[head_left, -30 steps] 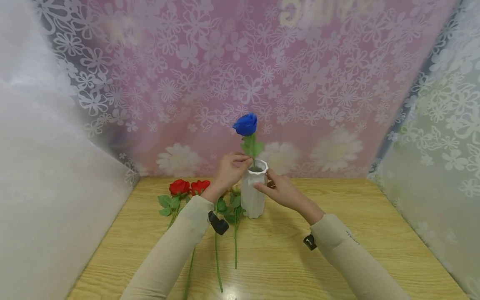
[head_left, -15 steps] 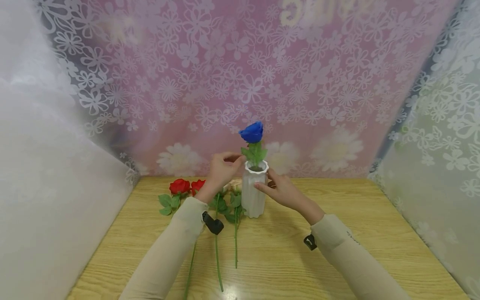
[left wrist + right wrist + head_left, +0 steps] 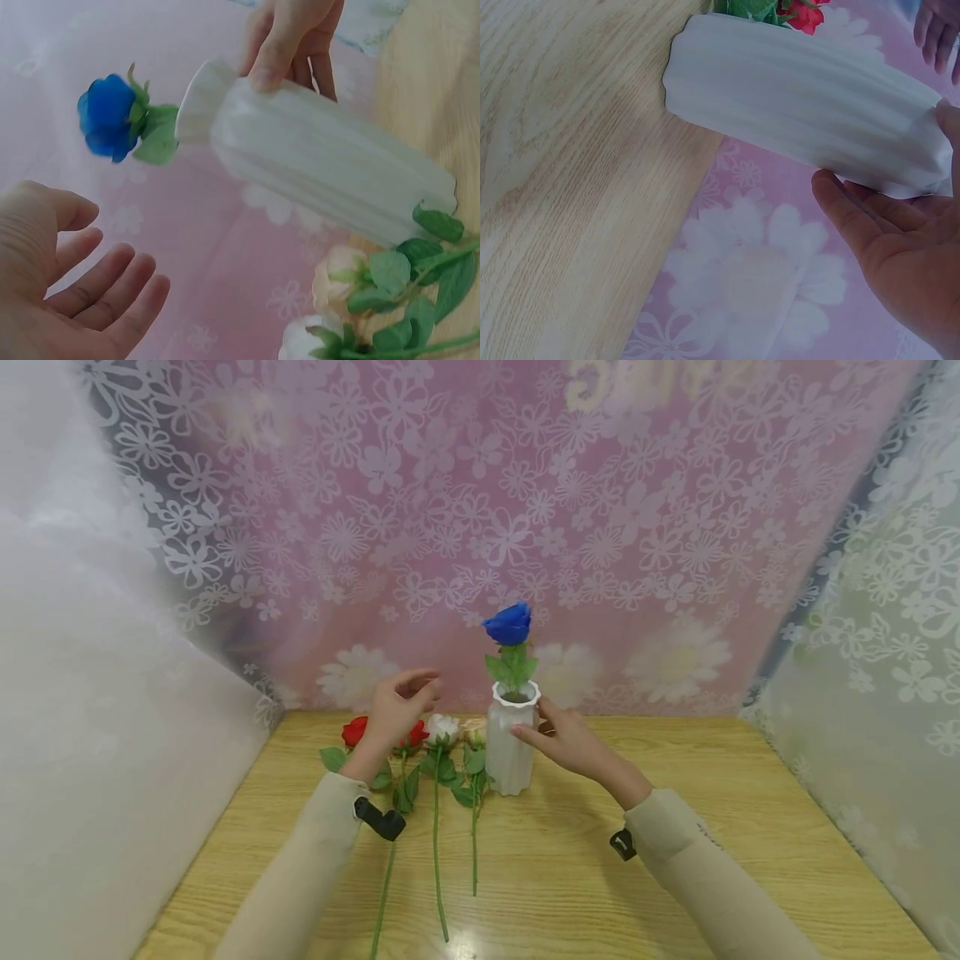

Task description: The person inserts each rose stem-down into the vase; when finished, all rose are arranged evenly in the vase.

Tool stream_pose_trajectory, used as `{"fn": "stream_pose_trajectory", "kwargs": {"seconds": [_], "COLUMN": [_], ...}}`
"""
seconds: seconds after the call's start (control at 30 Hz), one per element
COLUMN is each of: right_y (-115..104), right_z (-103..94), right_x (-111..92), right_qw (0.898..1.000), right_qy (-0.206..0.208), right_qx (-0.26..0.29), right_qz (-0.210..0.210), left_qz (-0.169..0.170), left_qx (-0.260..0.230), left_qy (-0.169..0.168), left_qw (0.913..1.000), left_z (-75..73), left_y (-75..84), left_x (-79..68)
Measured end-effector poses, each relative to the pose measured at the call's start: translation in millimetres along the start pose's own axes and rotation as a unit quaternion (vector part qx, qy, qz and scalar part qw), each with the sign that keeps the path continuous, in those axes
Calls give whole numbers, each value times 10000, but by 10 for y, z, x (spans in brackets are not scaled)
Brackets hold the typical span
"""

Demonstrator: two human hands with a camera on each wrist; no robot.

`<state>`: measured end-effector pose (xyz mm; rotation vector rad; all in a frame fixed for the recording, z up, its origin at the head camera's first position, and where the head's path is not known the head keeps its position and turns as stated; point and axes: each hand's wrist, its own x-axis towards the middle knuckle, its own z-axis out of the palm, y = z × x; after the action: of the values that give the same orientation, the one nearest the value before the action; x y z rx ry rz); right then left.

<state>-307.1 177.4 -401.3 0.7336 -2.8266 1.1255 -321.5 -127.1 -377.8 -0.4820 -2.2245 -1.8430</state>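
A white fluted vase (image 3: 510, 756) stands upright on the table, and a single blue rose (image 3: 508, 625) rises from its scalloped mouth, leaves just above the rim. My right hand (image 3: 567, 742) grips the vase's upper part from the right, thumb across the front; in the right wrist view, the right hand's fingers (image 3: 847, 206) lie along its side. My left hand (image 3: 401, 703) is in the air left of the vase, holding nothing. The left wrist view shows the left hand (image 3: 82, 289) with loosely bent fingers, apart from the blue rose. Most of the rose's stem is hidden inside the vase.
Left of the vase lie a cream rose (image 3: 476, 732), a white rose (image 3: 442, 729) and red roses (image 3: 354, 731), their green stems toward the front of the wooden table (image 3: 570, 893). My left forearm partly covers the red ones. A floral-patterned backdrop (image 3: 420, 527) stands behind.
The blue rose has sunk lower into the vase. My left hand has let go of its stem and moved left, over the red roses. My right hand stays on the vase.
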Motion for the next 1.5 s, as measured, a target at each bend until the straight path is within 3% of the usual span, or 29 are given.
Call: {"fn": "stream_pose_trajectory", "kwargs": {"seconds": [0.23, 0.47, 0.73, 1.07, 1.5], "right_y": [-13, -27, -2, -16, -35], "right_z": [-9, -15, -33, -24, -36], "right_x": [-6, -4, -14, -14, -12], "right_qw": [10000, 10000, 9999, 9999, 9999], "right_qy": [-36, -13, 64, 80, 62], "right_qx": [12, 78, 4, 62, -66], "right_qz": [18, -15, -82, -98, -53], "left_qz": [-801, -1261, -1661, -1843, -2454], "left_qx": [-527, -812, -693, -308, -156], "left_qy": [34, 59, -31, -257, -733], "left_qw": [9954, 9887, 9837, 9821, 9665], "left_z": [-316, -590, -844, -1093, -1339], "left_y": [-177, -311, -402, -525, -731], "left_x": [-142, -296, -472, -709, -995]}}
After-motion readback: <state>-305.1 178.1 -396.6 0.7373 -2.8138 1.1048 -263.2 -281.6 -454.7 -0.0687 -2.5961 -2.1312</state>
